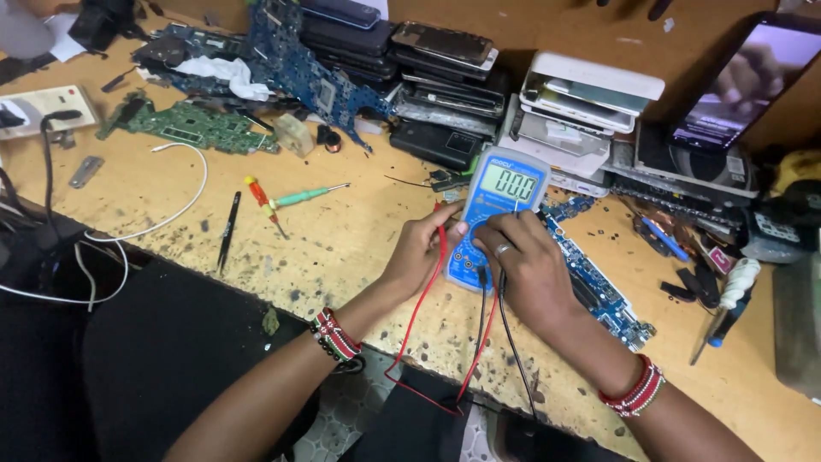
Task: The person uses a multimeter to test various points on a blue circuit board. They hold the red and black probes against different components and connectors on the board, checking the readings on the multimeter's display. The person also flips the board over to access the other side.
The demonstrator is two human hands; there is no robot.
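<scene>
A blue digital multimeter (pixel 500 192) with a lit screen lies on the wooden bench. My left hand (pixel 423 248) grips its left edge, with the red test lead (pixel 416 316) running under the fingers. My right hand (pixel 526 265), wearing a ring, rests on the meter's lower half, fingers curled over the dial area. Black leads (pixel 510 342) drop from beneath it toward the bench edge. Both wrists carry beaded bracelets. A blue circuit board (pixel 603 295) lies just right of my right hand.
Stacked phones (pixel 445 51) and white boxes (pixel 590 94) line the back. A green board (pixel 201 127), two screwdrivers (pixel 286 201), tweezers (pixel 227 229) and a white cable (pixel 184 201) lie left. A propped phone (pixel 740 85) and tools (pixel 723 299) sit right.
</scene>
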